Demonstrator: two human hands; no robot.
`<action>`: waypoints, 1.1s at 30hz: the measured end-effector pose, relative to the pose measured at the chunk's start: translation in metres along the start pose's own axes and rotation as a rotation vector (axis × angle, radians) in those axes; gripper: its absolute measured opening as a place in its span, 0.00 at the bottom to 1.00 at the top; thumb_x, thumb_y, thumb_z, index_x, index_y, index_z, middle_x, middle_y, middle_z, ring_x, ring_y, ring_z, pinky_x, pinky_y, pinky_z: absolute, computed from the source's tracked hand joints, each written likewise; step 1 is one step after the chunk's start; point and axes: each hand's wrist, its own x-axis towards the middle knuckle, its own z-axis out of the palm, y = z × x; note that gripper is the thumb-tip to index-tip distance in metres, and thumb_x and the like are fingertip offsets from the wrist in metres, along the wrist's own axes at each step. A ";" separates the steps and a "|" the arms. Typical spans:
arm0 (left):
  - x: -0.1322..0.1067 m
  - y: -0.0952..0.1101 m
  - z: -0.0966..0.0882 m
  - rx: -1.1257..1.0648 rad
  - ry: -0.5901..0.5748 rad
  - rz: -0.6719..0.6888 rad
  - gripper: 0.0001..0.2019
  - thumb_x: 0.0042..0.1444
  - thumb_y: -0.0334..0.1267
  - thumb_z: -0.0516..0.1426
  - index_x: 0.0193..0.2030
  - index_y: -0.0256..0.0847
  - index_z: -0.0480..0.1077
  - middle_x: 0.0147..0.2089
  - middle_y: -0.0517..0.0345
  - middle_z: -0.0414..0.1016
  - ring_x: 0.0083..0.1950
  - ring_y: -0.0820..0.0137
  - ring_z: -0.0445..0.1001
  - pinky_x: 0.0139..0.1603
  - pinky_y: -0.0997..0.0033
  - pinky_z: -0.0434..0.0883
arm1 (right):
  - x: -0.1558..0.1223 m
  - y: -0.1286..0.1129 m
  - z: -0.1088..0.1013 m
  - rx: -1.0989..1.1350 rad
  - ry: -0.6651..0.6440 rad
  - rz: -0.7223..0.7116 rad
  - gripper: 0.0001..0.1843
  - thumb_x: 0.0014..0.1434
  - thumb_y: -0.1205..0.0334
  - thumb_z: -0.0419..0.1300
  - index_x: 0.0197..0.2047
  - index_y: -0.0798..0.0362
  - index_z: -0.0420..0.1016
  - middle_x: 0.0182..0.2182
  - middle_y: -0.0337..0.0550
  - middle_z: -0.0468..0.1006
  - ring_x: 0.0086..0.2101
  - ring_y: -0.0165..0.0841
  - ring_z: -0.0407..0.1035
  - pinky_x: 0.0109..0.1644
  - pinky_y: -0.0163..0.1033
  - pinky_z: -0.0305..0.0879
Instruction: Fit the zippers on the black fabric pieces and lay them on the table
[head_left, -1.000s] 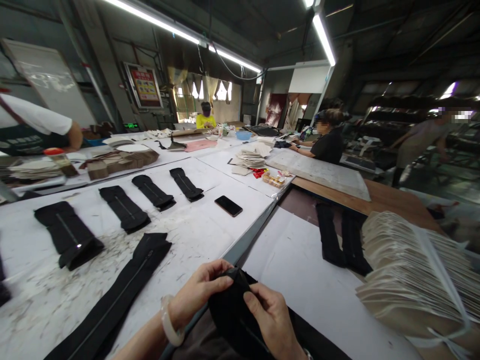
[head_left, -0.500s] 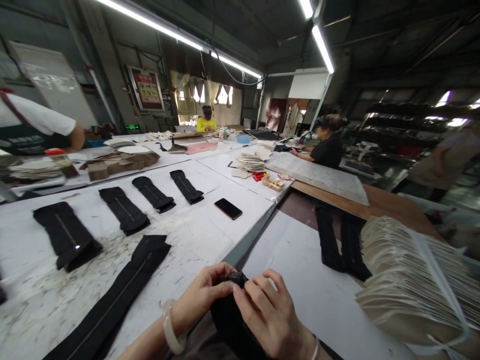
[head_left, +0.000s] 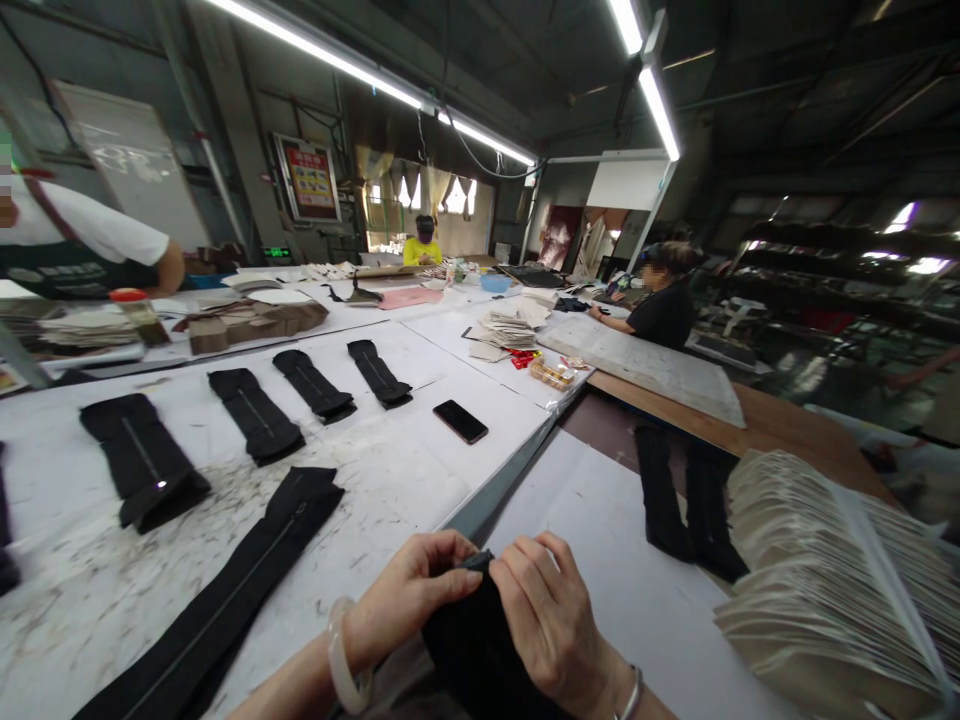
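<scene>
Near the table's front edge, a black fabric piece [head_left: 472,640] hangs down from between my hands. My left hand [head_left: 420,590] pinches its folded top edge between thumb and fingers. Pressed close beside it, my right hand [head_left: 544,610] grips the same edge from the right, its fingertips partly hidden by the cloth. To the left lies a long black strip with a zipper [head_left: 240,580] on the white table. Beyond it, several shorter black zippered pieces [head_left: 139,450] lie in a row, each with one end folded.
A phone [head_left: 460,421] lies on the white table [head_left: 375,470]. At right stands a tied bundle of beige pieces [head_left: 817,570], with black strips [head_left: 664,495] beside it. Paper stacks [head_left: 502,335] and a plastic food box [head_left: 551,375] are farther back. Other people work around the tables.
The view has shifted slightly. My fingers have moved a little along the black fabric's top edge, and the right fingers are drawn closer together. Both hands keep hold of it.
</scene>
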 end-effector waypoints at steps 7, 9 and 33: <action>-0.003 0.009 0.003 0.171 0.038 0.056 0.18 0.48 0.51 0.63 0.26 0.38 0.65 0.25 0.64 0.62 0.28 0.73 0.56 0.29 0.72 0.54 | 0.009 -0.007 0.003 0.264 -0.008 0.373 0.12 0.62 0.79 0.48 0.35 0.53 0.65 0.34 0.45 0.73 0.36 0.35 0.67 0.40 0.41 0.65; -0.005 0.012 0.002 0.228 0.045 0.076 0.16 0.48 0.48 0.63 0.26 0.37 0.66 0.25 0.64 0.62 0.28 0.73 0.56 0.30 0.72 0.55 | 0.012 -0.007 -0.002 0.383 -0.091 0.469 0.12 0.61 0.79 0.48 0.36 0.52 0.63 0.37 0.46 0.73 0.38 0.35 0.68 0.41 0.41 0.66; -0.014 0.014 -0.008 0.033 -0.019 -0.091 0.18 0.45 0.50 0.65 0.29 0.35 0.70 0.24 0.61 0.66 0.26 0.73 0.61 0.28 0.74 0.56 | 0.029 0.005 0.000 1.442 -0.231 1.310 0.13 0.53 0.59 0.66 0.39 0.53 0.68 0.29 0.37 0.76 0.28 0.29 0.66 0.33 0.35 0.59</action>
